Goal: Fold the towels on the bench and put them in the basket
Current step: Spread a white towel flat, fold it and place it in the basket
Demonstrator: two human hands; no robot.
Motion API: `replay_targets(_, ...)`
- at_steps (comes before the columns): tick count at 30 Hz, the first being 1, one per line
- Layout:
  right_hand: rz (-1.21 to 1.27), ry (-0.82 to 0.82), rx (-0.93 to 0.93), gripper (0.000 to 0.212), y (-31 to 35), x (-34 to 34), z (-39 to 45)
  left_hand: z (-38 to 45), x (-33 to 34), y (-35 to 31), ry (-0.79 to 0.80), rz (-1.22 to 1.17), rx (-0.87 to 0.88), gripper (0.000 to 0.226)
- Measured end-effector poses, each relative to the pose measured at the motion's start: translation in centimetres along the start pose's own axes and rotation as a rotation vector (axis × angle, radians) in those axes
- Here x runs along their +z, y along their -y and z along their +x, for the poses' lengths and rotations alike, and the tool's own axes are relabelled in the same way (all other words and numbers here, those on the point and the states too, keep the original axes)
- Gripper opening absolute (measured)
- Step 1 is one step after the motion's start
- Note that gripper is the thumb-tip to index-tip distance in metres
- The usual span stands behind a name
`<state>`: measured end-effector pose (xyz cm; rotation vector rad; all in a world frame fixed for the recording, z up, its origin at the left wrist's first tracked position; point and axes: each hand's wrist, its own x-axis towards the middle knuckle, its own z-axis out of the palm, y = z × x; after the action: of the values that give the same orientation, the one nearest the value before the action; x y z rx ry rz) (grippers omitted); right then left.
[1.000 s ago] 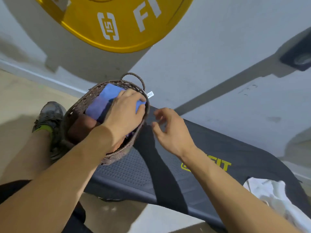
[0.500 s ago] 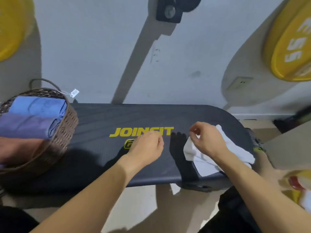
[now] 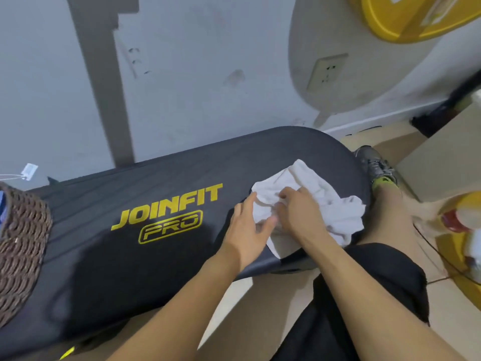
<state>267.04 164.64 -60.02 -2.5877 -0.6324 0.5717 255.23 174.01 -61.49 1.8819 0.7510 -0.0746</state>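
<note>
1. Nearest me, both forearms reach out over my black shorts (image 3: pixel 369 295) and the pale floor (image 3: pixel 260 303).
2. My left hand (image 3: pixel 247 227) lies on the towel's (image 3: pixel 330 204) near-left edge, fingers fairly straight; my right hand (image 3: pixel 299 209) curls its fingers into the cloth — gripping it.
3. The white towel sits crumpled on the right end of the black bench (image 3: pixel 104 256), well apart from the wicker basket (image 3: pixel 20 246) at its left end.
4. Beyond — a grey wall (image 3: pixel 195 74) with a socket (image 3: pixel 326 71) and a yellow weight plate (image 3: pixel 406 19).
</note>
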Motion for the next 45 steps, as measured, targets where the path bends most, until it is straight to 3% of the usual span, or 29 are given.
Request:
replay_targets(3, 0.39, -0.009, 0.028, 0.013, -0.2, -0.9, 0.4, 0.0, 0.4, -0.2, -0.044, -0.173, -0.007, 0.067)
replay_targets(7, 0.93, 0.304, 0.024, 0.021, 1.8, -0.6, -1.4, -0.9, 0.4, -0.6, -0.148, -0.412, 0.091, 0.063)
replay_targets(13, 1.282, 0.62, 0.003, 0.027, 5.3, 1.3, -4.0, -3.1, -3.7, 1.8, -0.407, -0.558, 0.078, 0.022)
replay_targets(15, 1.15, 0.593, -0.073, 0.027, 5.9, 1.9, -4.8, -4.1, -5.0, 2.8, -0.478, -0.545, 0.046, 0.016)
replay_targets(20, 0.457, 0.197, -0.396, 0.027, 5.1, 1.3, -5.5, -7.0, -8.1, 5.8, -0.683, -0.563, -0.033, 0.013)
replay_targets(24, -0.004, 0.345, -0.432, 0.055, 2.3, 0.9, -5.1, -8.8, -10.2, 7.9, -0.766, -0.589, -0.042, 0.014)
replay_targets(29, -0.089, 0.305, -0.441, 0.049, 2.4, 2.1, -5.0, -9.4, -9.2, 10.3, -0.76, -0.766, -0.233, 0.009)
replay_targets(33, -0.063, 0.256, -0.421, 0.033, 3.2, 1.6, -5.0, -9.4, -8.9, 10.4, -0.727, -0.868, -0.337, 0.022)
replay_targets(36, 0.044, 0.317, -0.381, 0.017, 3.4, 0.5, -5.4, -10.1, -9.7, 9.1, -0.917, -0.513, -0.315, 0.045)
replay_targets(38, 0.118, 0.405, -0.363, 0.019, 4.0, -0.5, -5.7, -11.1, -10.0, 7.3, -1.034, -0.268, -0.075, 0.052)
replay_targets(40, 0.21, 0.463, -0.365, 0.023, 5.0, -1.5, -5.9, -12.0, -10.0, 5.7, -0.889, -0.118, 0.211, 0.056)
replay_targets(42, 0.323, 0.511, -0.375, 0.024, 6.5, -2.6, -6.2, -12.8, -9.7, 4.5, -0.64, -0.047, 0.372, 0.066)
replay_targets(45, 0.415, 0.56, -0.438, 0.033, 9.1, -4.1, -6.9, -13.0, -10.6, 2.1, -0.276, -0.14, 0.288, 0.07)
